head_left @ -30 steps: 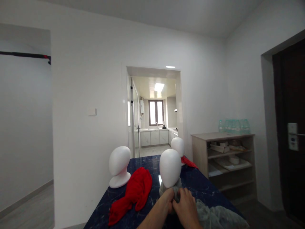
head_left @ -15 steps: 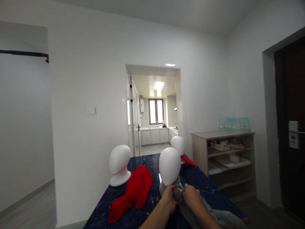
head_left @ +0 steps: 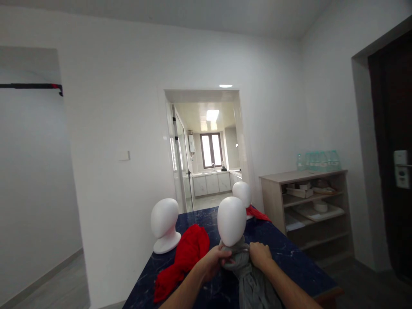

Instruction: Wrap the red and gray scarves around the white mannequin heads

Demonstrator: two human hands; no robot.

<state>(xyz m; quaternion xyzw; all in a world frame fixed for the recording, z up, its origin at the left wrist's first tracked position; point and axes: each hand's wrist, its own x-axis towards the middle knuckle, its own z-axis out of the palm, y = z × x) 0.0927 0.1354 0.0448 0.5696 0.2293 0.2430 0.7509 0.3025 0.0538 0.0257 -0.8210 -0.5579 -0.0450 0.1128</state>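
Observation:
A white mannequin head [head_left: 231, 221] stands upright on the dark blue marbled table [head_left: 283, 253], close in front of me. Around its neck a grey scarf [head_left: 246, 270] is wrapped and knotted, its loose end hanging toward me. My left hand [head_left: 216, 259] pinches the scarf at the left of the neck, thumb on top. On the other side, my right hand [head_left: 260, 255] is closed on the scarf's edge, fingers curled. A crumpled red scarf [head_left: 185, 259] lies on the table to the left.
A second white mannequin head [head_left: 165, 223] is at the left edge of the table. Behind the near head stands a third mannequin head [head_left: 242, 194], with a red cloth [head_left: 259, 213] at its base. A wooden shelf unit [head_left: 272, 197] carrying water bottles [head_left: 322, 160] is on the right.
My hands have moved apart, one to each side of the neck. The grey scarf's loose end now hangs down the front instead of trailing right. The view has tilted slightly.

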